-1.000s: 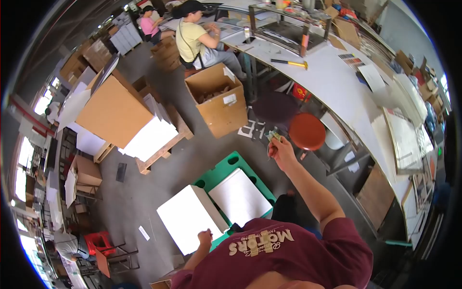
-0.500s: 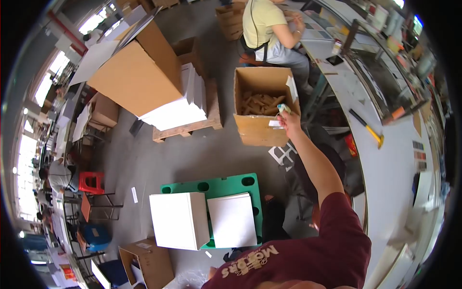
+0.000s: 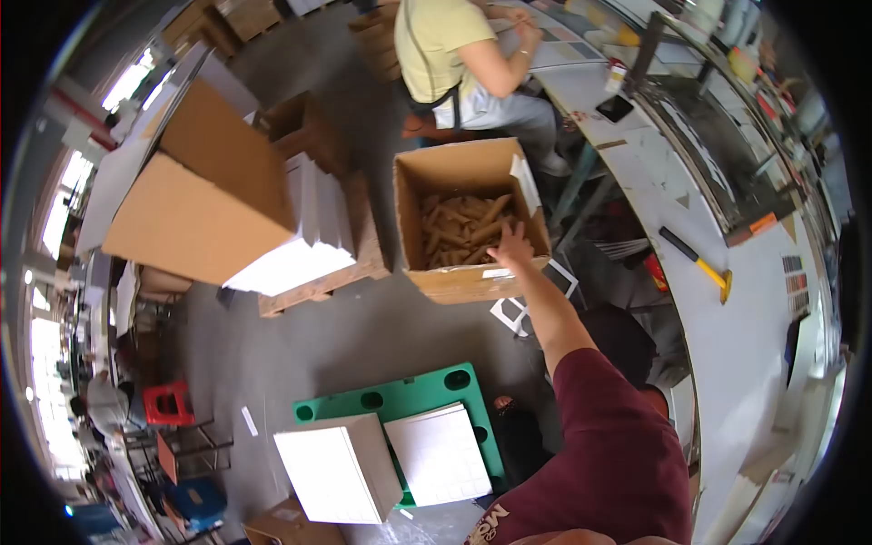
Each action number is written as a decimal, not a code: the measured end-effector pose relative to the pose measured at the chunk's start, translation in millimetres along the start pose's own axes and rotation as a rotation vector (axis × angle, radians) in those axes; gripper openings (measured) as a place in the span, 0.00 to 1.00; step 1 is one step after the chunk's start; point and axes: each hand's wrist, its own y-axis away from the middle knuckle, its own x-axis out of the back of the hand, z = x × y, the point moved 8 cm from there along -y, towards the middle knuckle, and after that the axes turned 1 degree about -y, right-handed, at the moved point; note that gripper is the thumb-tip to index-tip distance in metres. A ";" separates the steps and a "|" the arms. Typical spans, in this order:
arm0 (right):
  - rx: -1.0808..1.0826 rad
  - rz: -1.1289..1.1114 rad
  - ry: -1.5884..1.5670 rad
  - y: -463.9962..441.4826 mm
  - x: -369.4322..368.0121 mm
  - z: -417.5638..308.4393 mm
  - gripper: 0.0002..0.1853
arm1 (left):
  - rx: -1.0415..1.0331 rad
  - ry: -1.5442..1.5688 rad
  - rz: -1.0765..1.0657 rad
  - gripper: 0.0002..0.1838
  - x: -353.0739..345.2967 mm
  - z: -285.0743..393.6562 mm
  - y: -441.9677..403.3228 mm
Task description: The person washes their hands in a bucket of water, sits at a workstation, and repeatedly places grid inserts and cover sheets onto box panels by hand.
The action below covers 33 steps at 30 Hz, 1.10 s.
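My right hand (image 3: 513,247) reaches over the near right side of an open cardboard box (image 3: 463,285), its fingers spread and nothing visible in them. Inside the box lie several brown rolled pieces (image 3: 454,227). My left hand is outside the view. Below the box, a green pallet (image 3: 413,380) on the floor bears a tall white stack (image 3: 331,468) on its left and a lower stack of white sheets (image 3: 440,456) on its right.
A seated co-worker (image 3: 450,54) is just beyond the box. The long white table (image 3: 718,363) on the right holds a hammer (image 3: 698,263), a phone (image 3: 615,109) and a metal frame. A large carton (image 3: 200,209) and white stacks stand on a wooden pallet (image 3: 368,227) at left.
My right hand has moved to the cardboard box, and the small crumpled item it held is no longer in it. My left hand has left the view. The camera has turned and shifted.
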 end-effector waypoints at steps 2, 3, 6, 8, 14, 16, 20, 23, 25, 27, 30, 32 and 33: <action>0.276 0.330 -0.096 -0.1 0.7 -16.4 0.44 | -0.049 -0.015 -0.014 0.30 5.0 13.5 -6.5; 0.436 0.522 -0.138 8.0 8.6 -24.0 0.40 | -0.068 -0.022 -0.018 0.31 7.8 17.9 -6.6; 0.437 0.017 0.436 51.2 -9.1 -25.3 0.31 | -0.085 -0.051 -0.021 0.31 15.7 13.9 3.5; 0.512 0.079 0.374 78.2 -36.1 -12.7 0.27 | -0.070 -0.071 -0.006 0.32 25.9 -6.2 24.2; 0.670 -0.413 -0.029 263.4 -106.5 59.5 0.16 | 0.131 -0.122 0.087 0.33 48.1 -127.5 113.1; 0.761 -0.625 0.136 329.6 -148.9 114.4 0.18 | 0.264 -0.127 0.121 0.34 47.6 -189.1 163.2; 0.785 -0.902 0.420 441.2 -187.8 218.2 0.29 | 0.648 -0.071 0.132 0.35 14.5 -335.5 304.7; 0.511 -1.053 0.550 503.4 -187.9 267.6 0.34 | 0.907 -0.007 0.034 0.36 -28.2 -434.6 426.3; 0.099 -1.001 0.376 586.6 -145.6 245.8 0.28 | 0.988 0.062 0.031 0.36 -53.3 -491.3 488.3; 0.157 -0.980 0.607 629.5 -167.5 237.6 0.26 | 0.963 0.251 0.243 0.28 -75.5 -551.4 530.6; 0.410 -1.095 0.760 695.1 -232.2 185.4 0.24 | 1.110 0.658 0.575 0.16 -97.1 -621.1 611.5; 0.583 -1.204 0.805 728.7 -284.3 151.4 0.22 | 1.140 0.586 0.765 0.15 -71.9 -632.1 662.3; 0.661 -1.261 0.822 746.0 -306.1 134.7 0.22 | 1.169 0.953 0.927 0.15 -84.0 -650.6 674.7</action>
